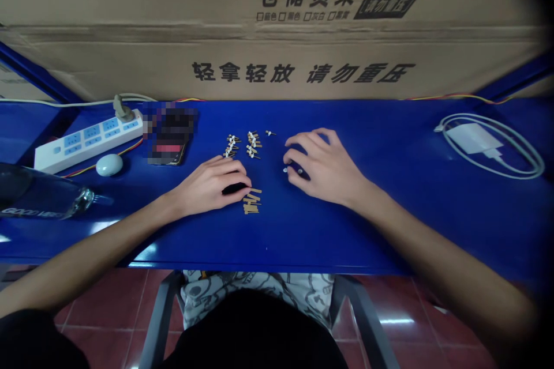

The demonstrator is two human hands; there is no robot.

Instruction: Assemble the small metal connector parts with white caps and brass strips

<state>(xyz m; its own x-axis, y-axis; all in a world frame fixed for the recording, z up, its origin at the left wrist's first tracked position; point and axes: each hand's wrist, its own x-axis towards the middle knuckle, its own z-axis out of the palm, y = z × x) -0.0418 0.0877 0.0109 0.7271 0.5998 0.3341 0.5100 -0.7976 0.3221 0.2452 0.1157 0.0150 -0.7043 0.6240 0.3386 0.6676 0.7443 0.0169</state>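
Phone (169, 132) pixelated; black object (234, 188) under left hand (208, 185) partly hidden.

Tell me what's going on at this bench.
A person sits at a blue metal bench with both hands on it. The left hand curls over a black object beside tan strips. The right hand cups a dark item. Two clusters of small pin-like parts lie just ahead.

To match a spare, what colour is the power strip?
The power strip is white with blue sockets, best in the head view.
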